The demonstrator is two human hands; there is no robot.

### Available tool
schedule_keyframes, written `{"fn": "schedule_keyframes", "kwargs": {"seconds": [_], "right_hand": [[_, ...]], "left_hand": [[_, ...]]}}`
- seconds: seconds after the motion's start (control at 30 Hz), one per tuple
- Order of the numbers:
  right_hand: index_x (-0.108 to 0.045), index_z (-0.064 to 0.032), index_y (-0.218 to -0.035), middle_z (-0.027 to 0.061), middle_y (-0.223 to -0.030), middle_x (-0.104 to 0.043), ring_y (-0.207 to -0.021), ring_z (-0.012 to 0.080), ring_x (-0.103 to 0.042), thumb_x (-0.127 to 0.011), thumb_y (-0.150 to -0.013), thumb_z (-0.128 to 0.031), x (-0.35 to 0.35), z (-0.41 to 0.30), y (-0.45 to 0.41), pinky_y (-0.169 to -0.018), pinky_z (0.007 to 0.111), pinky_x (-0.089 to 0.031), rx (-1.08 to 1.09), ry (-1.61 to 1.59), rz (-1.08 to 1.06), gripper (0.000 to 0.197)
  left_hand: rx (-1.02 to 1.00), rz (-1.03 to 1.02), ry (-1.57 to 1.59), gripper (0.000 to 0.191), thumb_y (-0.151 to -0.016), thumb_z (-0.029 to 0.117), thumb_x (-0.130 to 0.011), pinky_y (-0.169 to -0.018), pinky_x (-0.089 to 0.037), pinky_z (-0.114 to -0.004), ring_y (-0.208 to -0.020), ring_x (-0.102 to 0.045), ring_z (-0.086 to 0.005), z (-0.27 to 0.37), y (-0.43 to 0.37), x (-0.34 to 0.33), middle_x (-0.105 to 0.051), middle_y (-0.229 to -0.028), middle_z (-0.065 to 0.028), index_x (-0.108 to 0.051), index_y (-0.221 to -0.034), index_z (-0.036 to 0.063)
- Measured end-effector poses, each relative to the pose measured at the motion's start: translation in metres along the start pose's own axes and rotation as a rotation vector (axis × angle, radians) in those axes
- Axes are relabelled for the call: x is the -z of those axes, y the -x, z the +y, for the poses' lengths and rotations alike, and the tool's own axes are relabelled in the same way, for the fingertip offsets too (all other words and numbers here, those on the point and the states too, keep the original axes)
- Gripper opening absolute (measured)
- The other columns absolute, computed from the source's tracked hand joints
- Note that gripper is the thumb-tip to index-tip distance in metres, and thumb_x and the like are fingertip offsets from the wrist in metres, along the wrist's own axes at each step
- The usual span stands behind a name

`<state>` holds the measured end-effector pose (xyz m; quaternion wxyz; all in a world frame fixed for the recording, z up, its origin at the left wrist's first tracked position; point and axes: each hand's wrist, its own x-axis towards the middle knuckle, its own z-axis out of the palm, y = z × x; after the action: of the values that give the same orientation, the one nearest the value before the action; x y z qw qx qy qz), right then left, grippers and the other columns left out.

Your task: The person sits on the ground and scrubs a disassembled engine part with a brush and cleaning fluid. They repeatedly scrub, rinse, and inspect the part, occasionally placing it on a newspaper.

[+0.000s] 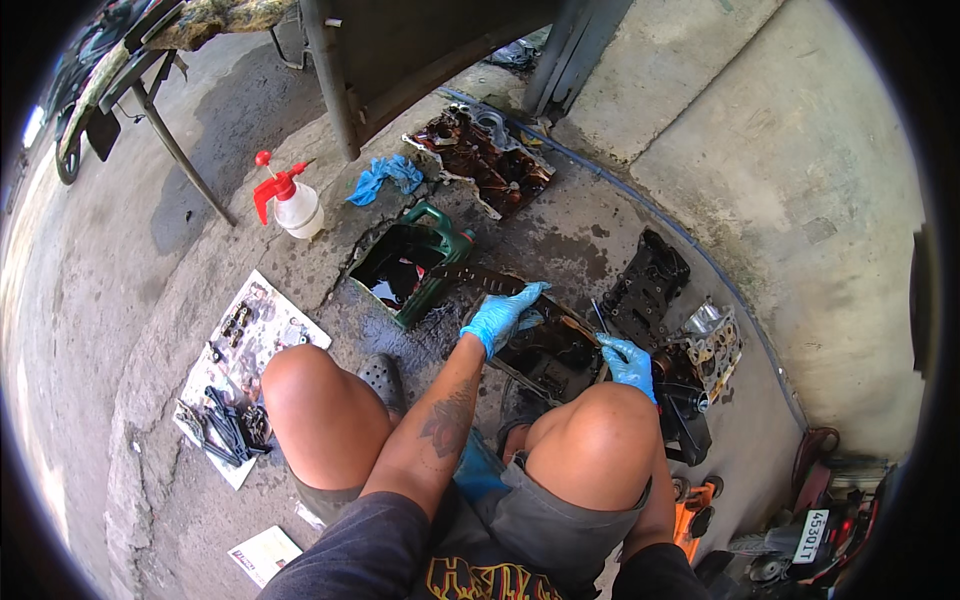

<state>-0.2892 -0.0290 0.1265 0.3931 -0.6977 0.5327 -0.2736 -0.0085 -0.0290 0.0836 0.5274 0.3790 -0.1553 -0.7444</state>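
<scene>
My left hand (pixel 504 321), in a blue disposable glove, grips a long dark slotted metal part (pixel 474 277). The far end of this part reaches over a green plastic jug (pixel 442 296) with one side cut away and dark liquid inside. Between my feet lies an oily, dark engine cover or pan (pixel 551 360) with a raised rim. My right hand (pixel 628 365), gloved likewise, is at its right edge. A thin rod-like tool (pixel 598 315) rises from the right fingertips and seems held there; my fingers hide its lower end.
An oil-stained engine casting (pixel 487 161), blue gloves (pixel 386 178) and a red-topped pump sprayer (pixel 289 202) lie beyond. A black cover (pixel 646 285) and a cylinder head (pixel 709 349) are right. Small parts sit on a paper sheet (pixel 247 360) left. An orange jack (pixel 694 514) stands lower right.
</scene>
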Motion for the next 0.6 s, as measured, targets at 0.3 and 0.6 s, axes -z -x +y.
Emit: {"fn": "schedule_keyframes", "kwargs": {"seconds": [0.3,0.6], "right_hand": [[-0.065,0.0020,-0.122,0.0059,-0.115,-0.068,-0.101,0.0109,-0.061,-0.064,-0.092,-0.001,-0.012,0.016,-0.009,-0.090,0.026,-0.048,-0.116,-0.279,0.003,0.031],[-0.066,0.0007,-0.116,-0.0011,-0.105,-0.066,-0.088,0.0053,-0.057,-0.070,-0.089,-0.002,-0.058,-0.055,-0.038,-0.078,0.022,-0.048,-0.256,-0.523,-0.102,0.027]], "left_hand": [[0.035,-0.010,-0.020,0.034,-0.099,0.026,-0.059,-0.097,-0.050,-0.038,-0.111,-0.061,-0.0206,0.007,0.006,-0.004,-0.064,-0.124,-0.0073,-0.064,-0.127,0.0068],[-0.045,-0.230,-0.047,0.043,-0.102,0.036,-0.052,-0.106,-0.042,-0.041,-0.121,-0.055,-0.0233,0.011,0.008,-0.010,-0.058,-0.133,-0.0080,-0.055,-0.137,0.0114]]}}
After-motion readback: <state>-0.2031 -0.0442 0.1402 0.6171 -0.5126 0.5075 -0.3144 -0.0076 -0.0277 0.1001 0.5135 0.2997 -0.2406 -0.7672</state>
